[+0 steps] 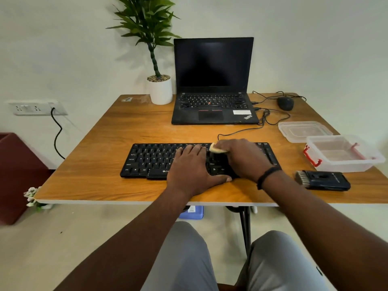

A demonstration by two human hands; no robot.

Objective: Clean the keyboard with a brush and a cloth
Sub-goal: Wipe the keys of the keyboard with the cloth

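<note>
While the left hand (194,164) lies flat on the black rectangular keyboard (151,159) at the wooden tabletop's (100,185) front, the right hand's (241,157) grip pinches a small pale-yellow cloth (217,148) against the upper key rows.

Both hands cover the middle keys of the keyboard (151,159), the cloth (217,148) shows only as a pale corner, and the bench (94,181) runs off the right edge.
</note>
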